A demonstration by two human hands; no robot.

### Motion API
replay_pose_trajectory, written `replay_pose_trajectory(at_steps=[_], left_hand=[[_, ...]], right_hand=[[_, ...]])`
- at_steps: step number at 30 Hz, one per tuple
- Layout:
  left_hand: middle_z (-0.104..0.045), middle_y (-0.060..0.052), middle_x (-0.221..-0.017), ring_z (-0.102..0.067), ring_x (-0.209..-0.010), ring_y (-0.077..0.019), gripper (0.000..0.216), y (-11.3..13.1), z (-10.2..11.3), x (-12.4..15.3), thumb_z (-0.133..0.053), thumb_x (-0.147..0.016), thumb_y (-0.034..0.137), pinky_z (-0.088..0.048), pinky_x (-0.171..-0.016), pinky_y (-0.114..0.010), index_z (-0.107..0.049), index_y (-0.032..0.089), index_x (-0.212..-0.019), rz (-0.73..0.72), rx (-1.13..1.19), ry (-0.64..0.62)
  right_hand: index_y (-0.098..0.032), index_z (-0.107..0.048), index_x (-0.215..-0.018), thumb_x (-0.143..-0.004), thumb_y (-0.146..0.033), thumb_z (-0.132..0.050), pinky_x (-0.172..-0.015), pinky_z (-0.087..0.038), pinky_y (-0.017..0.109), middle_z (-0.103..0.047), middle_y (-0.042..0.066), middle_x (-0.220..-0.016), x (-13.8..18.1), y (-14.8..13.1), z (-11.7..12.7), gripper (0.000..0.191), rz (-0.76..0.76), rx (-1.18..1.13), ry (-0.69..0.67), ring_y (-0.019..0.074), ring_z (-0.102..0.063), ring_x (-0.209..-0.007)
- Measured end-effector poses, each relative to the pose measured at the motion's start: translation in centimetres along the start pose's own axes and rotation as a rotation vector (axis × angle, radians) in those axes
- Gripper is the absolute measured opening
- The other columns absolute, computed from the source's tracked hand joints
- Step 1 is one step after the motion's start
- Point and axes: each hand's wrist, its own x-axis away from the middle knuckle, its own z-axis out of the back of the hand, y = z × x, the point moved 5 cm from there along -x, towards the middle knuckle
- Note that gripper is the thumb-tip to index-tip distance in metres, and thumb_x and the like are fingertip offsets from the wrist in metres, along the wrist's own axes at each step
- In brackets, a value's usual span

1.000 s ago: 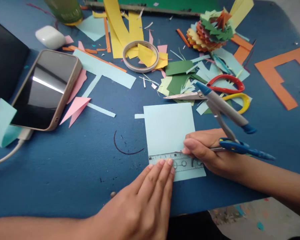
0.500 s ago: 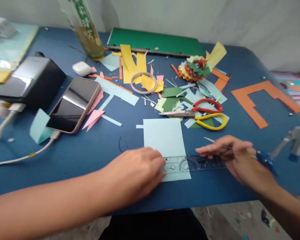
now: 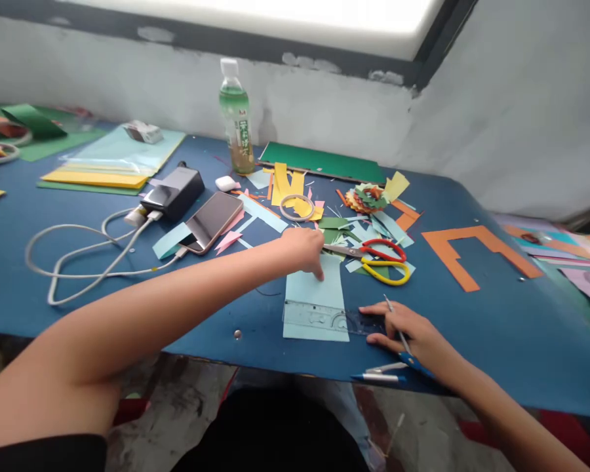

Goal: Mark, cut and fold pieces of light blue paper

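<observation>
My left hand (image 3: 305, 250) is at the far edge of a light blue sheet of paper (image 3: 315, 288), its fingers curled and one digit pointing down onto the sheet. A clear plastic ruler (image 3: 319, 316) with cut-out shapes lies across the near part of this sheet. My right hand (image 3: 406, 328) rests at the ruler's right end, two digits reaching onto it. Held in that hand is a drawing compass (image 3: 413, 362) with blue parts, its thin metal point sticking up and its other leg lying towards the table edge. The left hand's remaining fingers are hidden.
Scissors (image 3: 386, 281) with red and yellow handles lie beyond the sheet among paper scraps. A tape roll (image 3: 297, 217), a layered paper flower (image 3: 368, 198) and an orange paper frame (image 3: 453, 257) are around them. Left are a phone (image 3: 214, 219), a cabled black charger (image 3: 177, 193) and a bottle (image 3: 236, 124).
My left hand has moved from the ruler to the sheet's far edge. My right hand has come down onto the ruler's right end with the compass. The view has tilted up, showing more wall.
</observation>
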Motion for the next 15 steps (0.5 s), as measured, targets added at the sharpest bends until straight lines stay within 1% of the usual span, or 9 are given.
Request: replay_pose_trajectory(at_steps=[4,7,9,12,13,15], left_hand=[[-0.063,-0.019,-0.101,-0.058,-0.091,-0.0352,0.072,0.3,0.3,-0.9,-0.073,-0.049,0.058,-0.047,-0.07,-0.039,-0.062,0.009,-0.101,0.028,-0.016,-0.083],[-0.064,-0.018,-0.098,-0.059,-0.088,-0.0345,0.068,0.3,0.3,-1.3,-0.075,-0.049,0.054,-0.047,-0.068,-0.037,-0.064,0.008,-0.097,0.021,0.013,-0.136],[-0.065,-0.016,-0.094,-0.06,-0.086,-0.0318,0.056,0.3,0.2,-1.2,-0.074,-0.055,0.048,-0.047,-0.068,-0.036,-0.065,0.008,-0.092,0.013,0.051,-0.166],[-0.063,-0.01,-0.095,-0.06,-0.085,-0.0223,0.034,-0.2,0.2,-0.7,-0.062,-0.077,0.04,-0.048,-0.073,-0.036,-0.061,0.01,-0.095,0.018,0.132,-0.197],[-0.062,-0.008,-0.095,-0.06,-0.085,-0.0197,0.029,-0.5,0.3,-0.5,-0.057,-0.082,0.037,-0.048,-0.075,-0.036,-0.06,0.011,-0.096,0.024,0.167,-0.199],[-0.063,-0.004,-0.093,-0.059,-0.084,-0.0175,0.022,-1.5,0.5,0.3,-0.056,-0.083,0.033,-0.047,-0.076,-0.034,-0.061,0.013,-0.092,0.044,0.253,-0.185]], right_hand=[[-0.023,-0.033,-0.061,-0.083,-0.024,-0.052,-0.074,-0.049,0.036,-0.065,0.011,-0.098,-0.8,0.0,0.1,0.03,-0.016,-0.033,-0.085,0.0201,-0.061,-0.09],[-0.022,-0.035,-0.066,-0.081,-0.024,-0.054,-0.071,-0.047,0.033,-0.061,0.009,-0.095,-1.4,-0.1,0.3,0.024,-0.025,0.003,-0.175,0.0191,-0.057,-0.083],[-0.022,-0.037,-0.072,-0.079,-0.027,-0.057,-0.067,-0.046,0.031,-0.058,0.007,-0.089,-1.9,-0.4,0.6,0.021,-0.03,0.046,-0.221,0.018,-0.053,-0.077],[-0.022,-0.039,-0.078,-0.076,-0.028,-0.059,-0.059,-0.043,0.028,-0.052,0.003,-0.08,-2.4,-0.9,1.1,0.021,-0.018,0.071,-0.242,0.0156,-0.047,-0.067],[-0.022,-0.039,-0.079,-0.075,-0.028,-0.058,-0.058,-0.042,0.027,-0.051,0.001,-0.078,-2.5,-1.0,1.3,0.021,-0.011,0.066,-0.248,0.0149,-0.045,-0.065],[-0.022,-0.036,-0.079,-0.076,-0.026,-0.056,-0.058,-0.042,0.026,-0.049,0.001,-0.079,-2.5,-1.0,1.6,0.022,0.0,0.037,-0.254,0.0138,-0.044,-0.064]])
